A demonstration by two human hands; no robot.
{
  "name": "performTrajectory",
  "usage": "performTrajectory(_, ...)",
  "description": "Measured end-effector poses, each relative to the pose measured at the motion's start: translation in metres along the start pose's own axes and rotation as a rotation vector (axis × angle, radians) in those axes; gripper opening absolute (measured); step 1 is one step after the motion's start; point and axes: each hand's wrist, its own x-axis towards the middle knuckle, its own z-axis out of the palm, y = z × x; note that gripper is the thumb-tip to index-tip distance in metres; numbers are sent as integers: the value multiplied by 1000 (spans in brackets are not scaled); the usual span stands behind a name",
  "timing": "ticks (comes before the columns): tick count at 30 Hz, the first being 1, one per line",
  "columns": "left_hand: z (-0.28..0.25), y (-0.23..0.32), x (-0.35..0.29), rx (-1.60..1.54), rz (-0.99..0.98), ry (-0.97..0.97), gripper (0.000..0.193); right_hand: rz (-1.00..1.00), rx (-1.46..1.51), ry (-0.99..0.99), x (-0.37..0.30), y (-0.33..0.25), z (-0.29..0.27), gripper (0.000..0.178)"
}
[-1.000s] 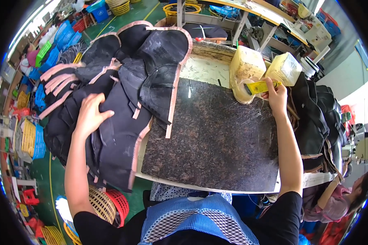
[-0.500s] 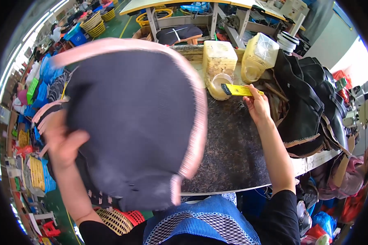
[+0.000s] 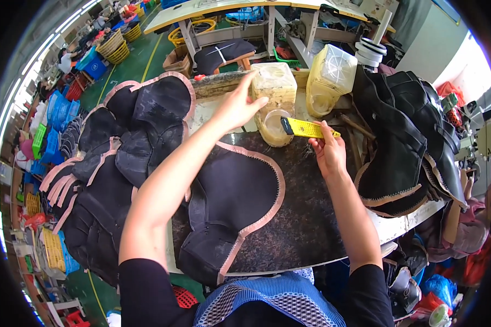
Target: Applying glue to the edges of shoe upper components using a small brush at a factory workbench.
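My left hand (image 3: 239, 106) reaches across to the left side of a cut-open plastic jug (image 3: 275, 90), thumb and fingers spread at its edge. Whether they touch it I cannot tell. In my right hand (image 3: 331, 152) is a flat yellow brush (image 3: 311, 128), its dark tip at the jug's open mouth. A black boot-upper piece (image 3: 240, 185) with a pink toothed border lies flat on the dark worktop (image 3: 305, 218), below my left forearm.
More pink-edged black pieces (image 3: 101, 191) are heaped at the left. Black boot uppers (image 3: 390, 141) are piled on the right. Another cut plastic jug (image 3: 330, 79) stands behind. Beyond the worktop are a stool (image 3: 245, 61) and a long table (image 3: 234, 15).
The black boot-upper piece, raised by my left hand before, now lies on the worktop. My left hand has let go and moved right to the jug. The brush stays at the jug's mouth.
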Motion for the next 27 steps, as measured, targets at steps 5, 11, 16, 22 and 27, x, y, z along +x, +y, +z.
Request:
performTrajectory(5,41,9,34,124,194,230,45,-47,-30,8,-5,-9,-14,32)
performTrajectory(11,47,-1,37,199,282,229,52,-48,-30,13,-2,-9,-13,32)
performTrajectory(16,-4,-14,-26,-185,113,-3,71,-154,-187,125,6,-21,-22,27)
performTrajectory(22,-64,-65,-183,-107,-81,58,53,138,-458,-497,-55,-26,24,34)
performTrajectory(27,-27,-73,-200,313,121,-53,64,-259,-808,-620,-53,32,109,26)
